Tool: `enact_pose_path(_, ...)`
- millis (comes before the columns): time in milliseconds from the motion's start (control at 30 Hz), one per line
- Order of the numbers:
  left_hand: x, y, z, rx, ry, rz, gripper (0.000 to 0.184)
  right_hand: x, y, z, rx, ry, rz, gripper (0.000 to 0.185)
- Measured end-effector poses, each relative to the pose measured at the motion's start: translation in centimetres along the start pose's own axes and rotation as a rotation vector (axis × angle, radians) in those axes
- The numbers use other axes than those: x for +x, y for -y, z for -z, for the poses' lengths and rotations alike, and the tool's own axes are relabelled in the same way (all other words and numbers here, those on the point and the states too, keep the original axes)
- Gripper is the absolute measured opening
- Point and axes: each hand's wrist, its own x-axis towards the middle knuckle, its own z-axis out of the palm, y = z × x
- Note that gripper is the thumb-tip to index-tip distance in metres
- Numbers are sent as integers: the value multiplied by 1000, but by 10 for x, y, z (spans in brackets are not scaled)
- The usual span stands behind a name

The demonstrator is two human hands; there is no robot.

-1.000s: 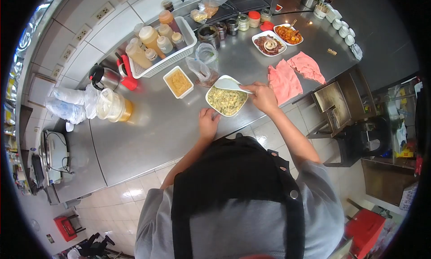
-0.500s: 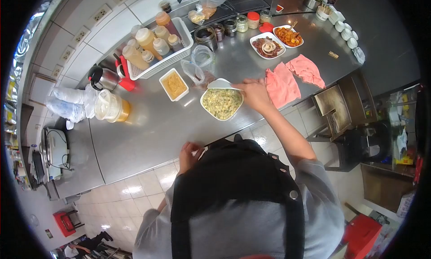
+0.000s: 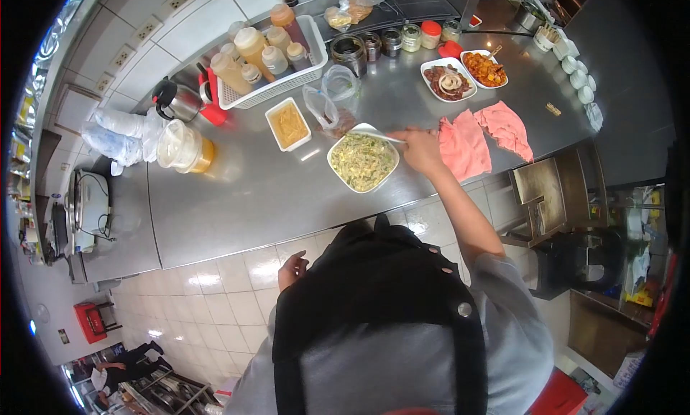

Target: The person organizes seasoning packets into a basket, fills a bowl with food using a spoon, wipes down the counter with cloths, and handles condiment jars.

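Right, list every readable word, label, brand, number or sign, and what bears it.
No text is readable.
Small dark wall plaque: any lettering too small.
Yellow packaging, far right: any print too blurred.
Short glass jars: any labels too small.
Squarish white bowl: no lettering shows.

left hand (image 3: 292, 270): away from counter (image 3: 230, 206) | spoon (image 3: 376, 135): apparently turned edge-on

In the right hand's (image 3: 422, 150) grip, the utensil (image 3: 382, 136) is white — like the bowl (image 3: 330, 165) just left of the grip, its mixture (image 3: 364, 163) pale yellow flecked with green. Right of the grip, the cloths (image 3: 463, 147) are coral pink (plain, unpatterned). Nearer the body than the grip — a black apron (image 3: 381, 293) over a grey shirt (image 3: 512, 300).
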Motion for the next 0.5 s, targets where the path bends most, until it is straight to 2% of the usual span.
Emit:
enact_pose_path(167,15,-34,9,90,-52,-168,21,-18,-3,-20,90,-106,-49,34)
enact_pose_path(333,43,-68,15,54,-95,-236,15,-31,1,-15,108,-189,-102,37)
enact_pose_path(433,63,-84,13,-20,-46,-332,15,-21,20,-14,65,-182,-57,38)
enact_pose_path(500,71,-94,9,-23,19,-456,16,-8,32,-19,-195,-281,119,39)
